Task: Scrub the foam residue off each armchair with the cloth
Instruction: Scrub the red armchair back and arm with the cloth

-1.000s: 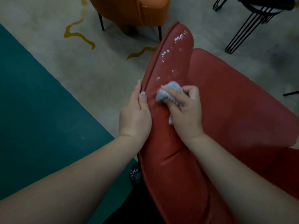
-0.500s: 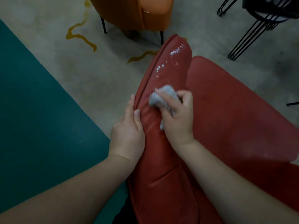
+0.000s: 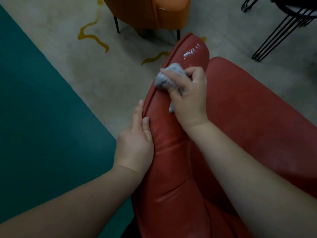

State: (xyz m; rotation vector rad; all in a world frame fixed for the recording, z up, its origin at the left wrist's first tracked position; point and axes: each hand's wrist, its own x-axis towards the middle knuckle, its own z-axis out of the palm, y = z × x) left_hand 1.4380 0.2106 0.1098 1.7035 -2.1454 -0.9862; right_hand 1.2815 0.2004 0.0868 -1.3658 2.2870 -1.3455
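Right hand (image 3: 188, 97) grips a bunched grey cloth (image 3: 169, 77), fingers curled round it, pressing it onto the top of the red armchair (image 3: 248, 103) arm, near the outer seam. White foam (image 3: 191, 51) flecks sit just beyond the cloth, toward the arm's far end, not touching it. Left hand (image 3: 136, 140) lies flat against the arm's outer side, fingers straight along the seam, thumb on top, holding nothing. An orange armchair (image 3: 147, 11) stands behind on thin dark legs. Black wire-legged stool (image 3: 281, 23) at top right. Floor is grey (image 3: 120, 74) with yellow squiggles (image 3: 93, 36); a teal area (image 3: 34, 109) fills the left.
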